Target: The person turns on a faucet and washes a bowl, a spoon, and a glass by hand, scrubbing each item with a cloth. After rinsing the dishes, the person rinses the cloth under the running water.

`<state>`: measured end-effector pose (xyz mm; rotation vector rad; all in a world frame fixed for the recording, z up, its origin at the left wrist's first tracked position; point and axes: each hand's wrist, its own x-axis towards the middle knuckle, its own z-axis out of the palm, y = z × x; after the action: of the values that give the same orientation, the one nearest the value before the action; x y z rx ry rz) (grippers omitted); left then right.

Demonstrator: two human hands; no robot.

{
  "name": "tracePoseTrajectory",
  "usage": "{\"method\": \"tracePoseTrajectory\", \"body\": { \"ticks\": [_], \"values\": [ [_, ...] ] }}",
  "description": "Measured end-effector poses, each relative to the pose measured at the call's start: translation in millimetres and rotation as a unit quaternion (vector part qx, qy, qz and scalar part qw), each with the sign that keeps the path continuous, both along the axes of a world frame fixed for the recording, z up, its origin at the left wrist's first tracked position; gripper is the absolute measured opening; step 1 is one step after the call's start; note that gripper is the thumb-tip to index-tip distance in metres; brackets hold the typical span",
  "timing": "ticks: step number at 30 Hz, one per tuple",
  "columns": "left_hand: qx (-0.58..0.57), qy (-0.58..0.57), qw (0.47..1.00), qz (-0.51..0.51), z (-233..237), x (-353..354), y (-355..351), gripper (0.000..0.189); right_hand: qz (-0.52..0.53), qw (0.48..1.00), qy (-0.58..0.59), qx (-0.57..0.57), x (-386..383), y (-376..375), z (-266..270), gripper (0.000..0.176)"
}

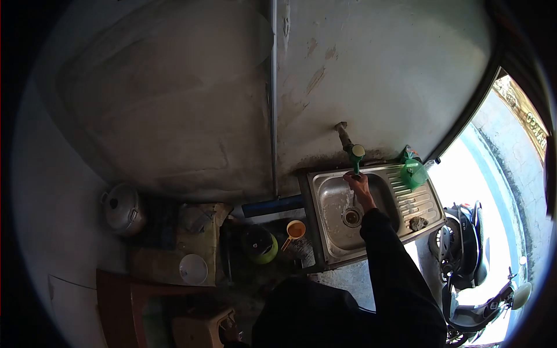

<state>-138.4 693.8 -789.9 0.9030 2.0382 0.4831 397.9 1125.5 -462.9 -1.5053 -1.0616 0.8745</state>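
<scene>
My right hand [361, 190] reaches over the steel sink [333, 229], its fingers closed at the lower end of the green tap [357, 164]. The tap has a pale round top and joins a pipe from the wall. Below the hand is the round drain [351, 217], and a pale streak like water shows beside the fingers. The fingertips are small and partly hidden by the tap. My left hand is out of sight.
On the ribbed drainboard are a green translucent container [413, 174] and a dark scrubber [418, 223]. Left of the sink are an orange-yellow dipper [296, 229], a green pot [261, 246], a white plate [193, 269] and a lidded metal pot [122, 209]. Motorbikes [464, 255] stand at right.
</scene>
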Motion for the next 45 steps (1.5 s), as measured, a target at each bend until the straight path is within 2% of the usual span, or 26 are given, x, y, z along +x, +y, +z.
{"method": "tracePoseTrajectory", "body": {
  "ticks": [2, 4, 5, 6, 7, 8, 10, 12, 13, 14, 15, 20, 22, 23, 25, 27, 28, 29, 30, 31, 35, 37, 38, 40, 43, 45],
  "values": [
    [0.013, 0.037, 0.999, -0.032, 0.0, 1.3, 4.5, 0.025, -0.007, 1.000, 0.013, -0.001, 2.5, 1.1, -2.4, 0.019],
    [0.027, 0.075, 0.995, -0.063, 0.4, -2.0, 9.6, 0.024, 0.009, 0.999, 0.044, -0.009, 5.6, 4.7, -6.4, 0.030],
    [0.060, 0.187, 0.958, -0.208, 0.8, -6.2, 11.7, 0.026, 0.009, 0.999, 0.044, -0.007, 5.2, 6.3, -8.2, 0.030],
    [0.089, 0.293, 0.887, -0.345, 1.4, -9.6, 13.0, 0.029, -0.002, 1.000, 0.027, 0.010, 4.3, 6.8, -10.9, 0.035],
    [0.090, 0.295, 0.886, -0.345, 8.7, -7.5, 15.0, 0.029, -0.014, 0.999, 0.011, 0.028, 3.0, 7.3, -13.3, 0.040],
    [0.103, 0.305, 0.872, -0.368, 47.0, 7.4, 26.5, 0.030, -0.015, 0.999, 0.012, 0.030, 6.8, 11.5, -23.7, 0.040],
    [0.117, 0.318, 0.856, -0.391, 110.1, 34.1, 49.3, 0.032, -0.040, 0.994, -0.080, 0.060, 18.9, 22.2, -50.3, 0.042],
    [0.182, 0.447, 0.746, -0.459, 137.9, 46.1, 62.3, 0.036, -0.054, 0.996, -0.051, 0.044, 11.9, 16.9, -43.6, 0.042],
    [0.182, 0.449, 0.745, -0.459, 128.7, 44.1, 62.7, 0.036, -0.068, 0.997, -0.024, 0.025, 7.8, 13.1, -37.3, 0.042],
    [0.056, 0.385, 0.837, -0.384, 114.6, 43.2, 62.4, 0.037, -0.068, 0.997, -0.023, 0.026, 6.1, 10.9, -33.1, 0.042],
    [-0.072, 0.309, 0.901, -0.296, 102.5, 40.4, 58.4, 0.039, -0.064, 0.998, 0.007, 0.013, 4.9, 8.1, -29.8, 0.042],
    [-0.032, 0.324, 0.855, -0.404, 83.3, 23.2, 41.9, 0.038, -0.119, 0.992, 0.046, 0.017, 9.0, 12.7, -46.2, 0.043],
    [0.002, 0.332, 0.835, -0.439, 74.2, 16.3, 42.8, 0.035, -0.168, 0.983, 0.068, -0.040, 9.4, 16.8, -53.3, 0.044],
    [0.067, 0.370, 0.817, -0.438, 72.6, 16.1, 43.9, 0.032, -0.169, 0.982, 0.070, -0.040, 11.9, 18.0, -57.9, 0.044],
    [0.193, 0.439, 0.766, -0.429, 72.0, 21.0, 45.0, 0.026, -0.155, 0.986, -0.016, -0.051, 16.4, 16.6, -62.1, 0.044],
    [0.314, 0.494, 0.697, -0.415, 75.0, 28.6, 44.2, 0.021, -0.161, 0.983, -0.006, -0.092, 17.2, 10.7, -65.3, 0.040],
    [0.314, 0.493, 0.695, -0.418, 99.6, 43.2, 52.2, 0.021, -0.163, 0.978, 0.002, -0.129, 17.6, 8.4, -64.4, 0.037],
    [0.262, 0.611, 0.595, -0.452, 142.9, 64.3, 66.2, 0.020, -0.165, 0.978, 0.003, -0.129, 20.6, 6.8, -66.2, 0.037],
    [0.202, 0.712, 0.478, -0.473, 165.9, 75.0, 73.1, 0.020, -0.144, 0.982, 0.068, -0.102, 25.0, 4.9, -68.3, 0.033],
    [0.202, 0.712, 0.477, -0.474, 165.6, 70.8, 77.1, 0.020, -0.123, 0.981, 0.132, -0.075, 27.3, 2.7, -69.5, 0.030],
    [0.196, 0.620, 0.593, -0.474, 158.9, 66.3, 78.6, 0.018, -0.214, 0.961, 0.174, -0.004, 27.6, 8.1, -74.4, 0.022],
    [0.193, 0.570, 0.646, -0.470, 149.9, 61.8, 79.8, 0.018, -0.198, 0.973, -0.116, 0.013, 32.2, 10.6, -70.0, 0.016],
    [0.191, 0.542, 0.671, -0.468, 143.3, 58.8, 79.3, 0.017, -0.201, 0.973, -0.116, 0.013, 31.5, 11.0, -66.5, 0.016],
    [0.184, 0.486, 0.720, -0.460, 124.1, 51.2, 75.1, 0.017, -0.145, 0.983, 0.106, 0.033, 25.9, 12.0, -59.9, 0.011],
    [0.171, 0.395, 0.787, -0.442, 84.5, 35.9, 63.4, 0.016, -0.113, 0.990, 0.068, -0.043, 18.9, 13.2, -52.2, 0.011],
    [0.160, 0.331, 0.827, -0.426, 60.4, 30.5, 56.6, 0.015, -0.097, 0.992, 0.074, -0.034, 9.2, 7.6, -44.9, 0.012]
  ]
}}
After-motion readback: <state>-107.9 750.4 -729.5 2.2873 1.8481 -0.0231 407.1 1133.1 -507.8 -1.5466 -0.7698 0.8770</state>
